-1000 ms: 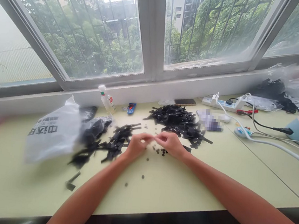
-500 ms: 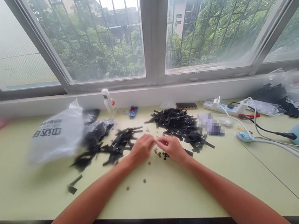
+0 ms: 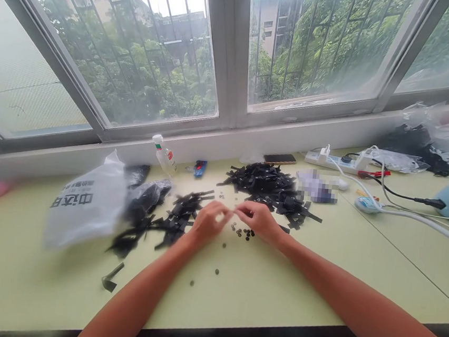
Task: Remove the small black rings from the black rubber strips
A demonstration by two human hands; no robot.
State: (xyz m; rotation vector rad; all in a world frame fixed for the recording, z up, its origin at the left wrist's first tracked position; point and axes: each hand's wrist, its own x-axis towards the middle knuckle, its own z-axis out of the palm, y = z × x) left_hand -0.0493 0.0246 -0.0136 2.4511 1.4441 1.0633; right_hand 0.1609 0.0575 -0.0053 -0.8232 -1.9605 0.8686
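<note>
My left hand (image 3: 212,220) and my right hand (image 3: 257,219) meet fingertip to fingertip above the table. Each is closed in a pinch; whatever lies between the fingertips is too small to make out. Just below my right hand are several small dark round buttons (image 3: 239,233), with a few more lying singly nearer the table's front. Left of my left hand lies a loose pile of black fabric strips (image 3: 182,212). Behind my right hand rises a bigger heap of black strips (image 3: 263,180), some showing small metallic rings.
A white plastic bag (image 3: 90,203) stands on the left of the yellow-green table (image 3: 276,295). Along the window are a clear bottle (image 3: 165,155), a small blue packet (image 3: 199,169), a phone (image 3: 280,158) and a power strip (image 3: 338,159) with cables.
My left hand has shifted slightly left, and a gap now shows between its thumb and fingers. My right hand stays in nearly the same place. The piles and buttons look unchanged.
</note>
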